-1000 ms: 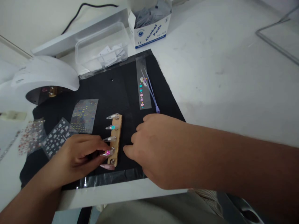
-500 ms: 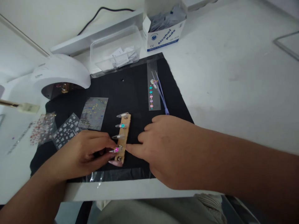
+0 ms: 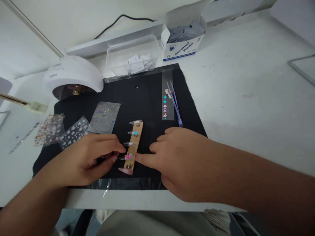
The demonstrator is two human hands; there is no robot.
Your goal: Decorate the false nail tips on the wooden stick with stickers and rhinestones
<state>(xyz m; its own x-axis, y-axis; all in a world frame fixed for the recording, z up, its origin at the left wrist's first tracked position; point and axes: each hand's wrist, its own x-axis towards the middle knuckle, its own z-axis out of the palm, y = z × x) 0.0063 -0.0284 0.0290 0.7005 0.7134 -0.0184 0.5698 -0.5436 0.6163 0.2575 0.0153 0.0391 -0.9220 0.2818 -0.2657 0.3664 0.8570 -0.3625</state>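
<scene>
A wooden strip (image 3: pixel 137 139) lies on the black mat and carries several false nails mounted crosswise. One nail bears a blue flower (image 3: pixel 135 133), another a pink flower (image 3: pixel 127 157); the nearest is a plain pinkish nail (image 3: pixel 126 171). Just left of the pink-flowered nail is my left hand (image 3: pixel 95 157), thumb and index finger apart, with nothing visible between them. From the other side, my right hand (image 3: pixel 182 160) stretches its index finger to the strip's right edge beside that same nail. Its other fingers are loosely bent, and I see nothing held.
Purple tweezers (image 3: pixel 177 113) rest by a clear strip of flower decorations (image 3: pixel 164 113). Sticker sheets (image 3: pixel 105 116) lie left, near a white nail lamp (image 3: pixel 73 72) and a brush (image 3: pixel 35 106). Behind stand a clear plastic tray (image 3: pixel 133 49) and an alcohol pad box (image 3: pixel 183 47).
My left thumb and index finger have come off the pink-flowered nail and parted. My right index finger stays at the strip. The whole view has shifted slightly.
</scene>
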